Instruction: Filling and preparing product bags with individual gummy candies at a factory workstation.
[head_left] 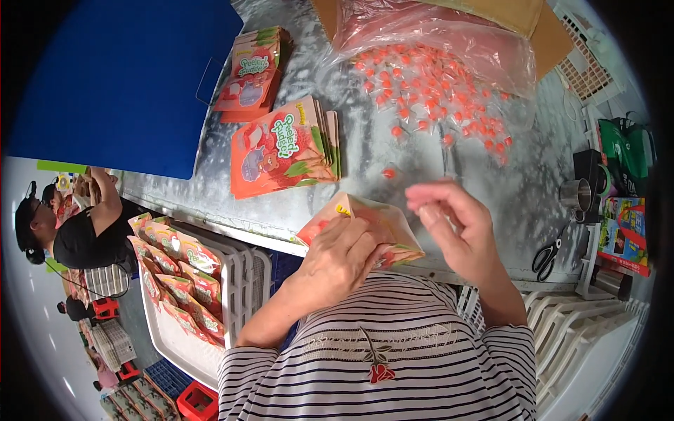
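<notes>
Pouch (386, 223): in the person's grasp near the front edge of the grey worktop (516, 224), close to the body, tilted, its printed side partly covered by fingers.
Pouch handling: probably light and thin-walled, easy to bend or crease, with a smooth film that may slip under dry fingers; not likely to break.
Pouch hold: a side edge or a corner looks best, since a broad squeeze across the middle would likely buckle the walls.
Far-left co-worker (88, 228): in a dark top and cap, well apart from the person's own hands.
White tray (172, 344): beside the worktop, low on the left, with printed pouches (184, 284) leaning in rows at its far end.
Rear stack (247, 85): flat pouches of like print, lying near the blue panel (112, 77).
Front stack (274, 151): more of these, slightly fanned, just beyond the left hand (338, 258).
Left-hand pose: forearm angled in from the lower left, back of the hand up, fingers curled over the pouch and pinching it; the thumb is hidden.
Lone candy (389, 173): red, on the worktop just beyond the pouch.
Candy heap (439, 98): wrapped red pieces strewn in front of a clear plastic bag (449, 28).
Right-hand pose: the right hand (460, 228) is raised just right of the pouch, fingers pointing left, thumb and forefinger spread apart, nothing visible between them.
Scissors (547, 259): dark-handled, at the worktop's right side.
</notes>
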Demonstrator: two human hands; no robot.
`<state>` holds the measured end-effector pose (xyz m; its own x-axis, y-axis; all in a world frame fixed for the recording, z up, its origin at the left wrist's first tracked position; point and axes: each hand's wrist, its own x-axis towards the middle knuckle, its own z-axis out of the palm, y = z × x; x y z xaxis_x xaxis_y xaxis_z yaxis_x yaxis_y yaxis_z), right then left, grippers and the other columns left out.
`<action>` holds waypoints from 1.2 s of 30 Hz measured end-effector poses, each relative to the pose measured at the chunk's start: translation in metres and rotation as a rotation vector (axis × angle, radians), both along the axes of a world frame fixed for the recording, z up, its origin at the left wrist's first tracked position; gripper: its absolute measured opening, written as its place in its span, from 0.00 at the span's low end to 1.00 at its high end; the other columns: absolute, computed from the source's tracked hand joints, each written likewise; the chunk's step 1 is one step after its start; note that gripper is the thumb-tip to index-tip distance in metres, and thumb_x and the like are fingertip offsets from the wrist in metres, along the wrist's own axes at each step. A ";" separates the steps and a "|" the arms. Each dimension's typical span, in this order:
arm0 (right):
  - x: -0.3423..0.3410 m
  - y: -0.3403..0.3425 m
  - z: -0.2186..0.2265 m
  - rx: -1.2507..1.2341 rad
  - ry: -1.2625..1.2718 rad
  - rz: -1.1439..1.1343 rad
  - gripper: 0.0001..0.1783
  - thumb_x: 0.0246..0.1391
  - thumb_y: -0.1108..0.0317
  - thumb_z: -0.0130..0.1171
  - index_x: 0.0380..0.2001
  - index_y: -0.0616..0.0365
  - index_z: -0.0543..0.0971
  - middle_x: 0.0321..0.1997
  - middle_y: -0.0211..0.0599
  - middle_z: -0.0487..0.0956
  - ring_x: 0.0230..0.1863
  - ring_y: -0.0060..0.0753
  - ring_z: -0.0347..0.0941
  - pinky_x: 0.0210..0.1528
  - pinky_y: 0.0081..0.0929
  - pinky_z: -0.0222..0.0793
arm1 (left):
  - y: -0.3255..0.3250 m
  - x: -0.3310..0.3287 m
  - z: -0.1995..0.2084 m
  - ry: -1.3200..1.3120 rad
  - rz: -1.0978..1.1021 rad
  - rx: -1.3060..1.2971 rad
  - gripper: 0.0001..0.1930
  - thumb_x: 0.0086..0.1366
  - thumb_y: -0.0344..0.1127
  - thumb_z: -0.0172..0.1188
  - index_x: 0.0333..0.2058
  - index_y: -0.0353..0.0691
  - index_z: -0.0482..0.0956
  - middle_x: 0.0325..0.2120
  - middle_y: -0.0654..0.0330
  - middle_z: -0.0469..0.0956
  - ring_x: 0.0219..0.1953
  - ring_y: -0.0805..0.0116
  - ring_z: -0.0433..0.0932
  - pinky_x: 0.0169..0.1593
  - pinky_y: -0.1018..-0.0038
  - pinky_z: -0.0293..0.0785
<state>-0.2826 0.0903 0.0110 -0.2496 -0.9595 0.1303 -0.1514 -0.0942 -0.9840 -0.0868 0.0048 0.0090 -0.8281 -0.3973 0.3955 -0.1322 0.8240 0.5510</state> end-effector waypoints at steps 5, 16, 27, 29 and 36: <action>0.003 0.003 0.024 0.069 0.425 0.535 0.29 0.48 0.59 0.67 0.49 0.66 0.72 0.51 0.52 0.74 0.52 0.49 0.72 0.51 0.36 0.70 | 0.008 -0.004 0.002 -0.008 -0.046 -0.097 0.09 0.52 0.27 0.66 0.31 0.33 0.76 0.29 0.53 0.73 0.30 0.55 0.75 0.36 0.62 0.71; 0.012 -0.014 0.000 0.016 -0.197 0.602 0.19 0.50 0.62 0.64 0.39 0.67 0.76 0.23 0.50 0.78 0.29 0.43 0.77 0.34 0.38 0.71 | 0.002 -0.001 0.038 -0.141 -0.093 -0.197 0.09 0.48 0.23 0.66 0.27 0.35 0.75 0.25 0.55 0.75 0.25 0.53 0.74 0.31 0.62 0.70; -0.196 -0.033 -0.162 0.224 0.956 -0.666 0.34 0.47 0.59 0.65 0.56 0.58 0.67 0.55 0.50 0.69 0.57 0.53 0.62 0.61 0.43 0.57 | -0.014 0.025 0.028 -0.285 0.182 -0.192 0.05 0.49 0.25 0.62 0.25 0.37 0.74 0.20 0.56 0.75 0.20 0.56 0.74 0.28 0.65 0.70; -0.201 -0.034 -0.172 0.225 0.854 -0.768 0.34 0.46 0.60 0.65 0.56 0.57 0.67 0.53 0.50 0.69 0.54 0.54 0.63 0.58 0.44 0.58 | -0.010 0.020 0.024 -0.245 0.185 -0.151 0.05 0.49 0.23 0.63 0.24 0.36 0.75 0.18 0.57 0.75 0.18 0.58 0.69 0.27 0.66 0.67; -0.177 -0.027 -0.179 0.130 0.934 -0.719 0.22 0.48 0.65 0.63 0.47 0.58 0.72 0.48 0.48 0.71 0.51 0.53 0.64 0.55 0.42 0.61 | -0.008 0.011 0.020 -0.223 0.151 -0.129 0.05 0.49 0.24 0.64 0.25 0.37 0.76 0.22 0.57 0.77 0.19 0.58 0.70 0.27 0.66 0.67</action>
